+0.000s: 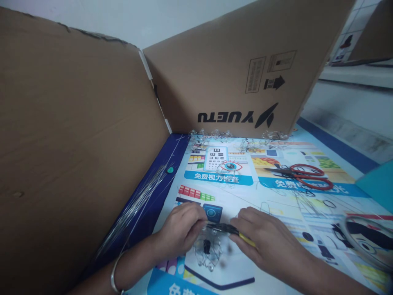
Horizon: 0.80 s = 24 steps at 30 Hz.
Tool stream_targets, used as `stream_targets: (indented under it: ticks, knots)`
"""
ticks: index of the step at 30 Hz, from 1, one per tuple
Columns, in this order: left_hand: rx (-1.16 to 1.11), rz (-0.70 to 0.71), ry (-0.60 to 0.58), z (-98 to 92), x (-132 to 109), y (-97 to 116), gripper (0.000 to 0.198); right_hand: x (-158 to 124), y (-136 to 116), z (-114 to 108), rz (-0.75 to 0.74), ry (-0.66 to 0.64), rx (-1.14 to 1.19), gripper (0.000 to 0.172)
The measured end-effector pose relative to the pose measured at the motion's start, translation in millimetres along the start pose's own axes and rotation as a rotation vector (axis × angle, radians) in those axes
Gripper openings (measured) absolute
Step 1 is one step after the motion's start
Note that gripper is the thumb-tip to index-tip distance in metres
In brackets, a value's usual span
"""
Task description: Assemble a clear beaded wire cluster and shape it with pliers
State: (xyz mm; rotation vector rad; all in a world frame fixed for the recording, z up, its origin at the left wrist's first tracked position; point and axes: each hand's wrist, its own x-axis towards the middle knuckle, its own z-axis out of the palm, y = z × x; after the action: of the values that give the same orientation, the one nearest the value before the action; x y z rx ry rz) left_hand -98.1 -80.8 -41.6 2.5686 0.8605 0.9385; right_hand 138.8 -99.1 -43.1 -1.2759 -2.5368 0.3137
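My right hand [260, 231] is closed around a pair of pliers [222, 228] with dark jaws and yellow handles. The jaws point left and reach the fingertips of my left hand [184, 227]. That hand is pinched on a wire piece [210, 256], a loop of bent wire with clear beads along its edge. It hangs just below the plier jaws, over the printed sheet. Exactly where the jaws grip the wire is too small to make out.
Red-handled scissors [307, 174] lie at the right. Straight wires [138, 200] run along the left blue edge beside a green bit [170, 169]. Beaded wire pieces [211, 134] line the foot of the cardboard wall [215, 82]. A round clear object [368, 241] sits at the right.
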Motion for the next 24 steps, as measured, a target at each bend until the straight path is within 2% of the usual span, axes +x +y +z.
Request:
stream_targets:
  ticks: [13, 20, 24]
  knots:
    - [-0.045, -0.006, 0.016, 0.2, 1.4, 0.1, 0.01, 2.9, 0.3, -0.3, 0.003, -0.056, -0.021, 0.014]
    - [-0.101, 0.001, 0.023, 2.2, 1.1, -3.4, 0.019, 0.0, -1.3, 2.1, -0.024, 0.008, -0.053, 0.015]
    - [-0.137, 0.026, 0.008, 2.8, 0.5, -5.7, 0.022, -1.9, -5.0, 1.8, 0.002, -0.028, -0.065, 0.017]
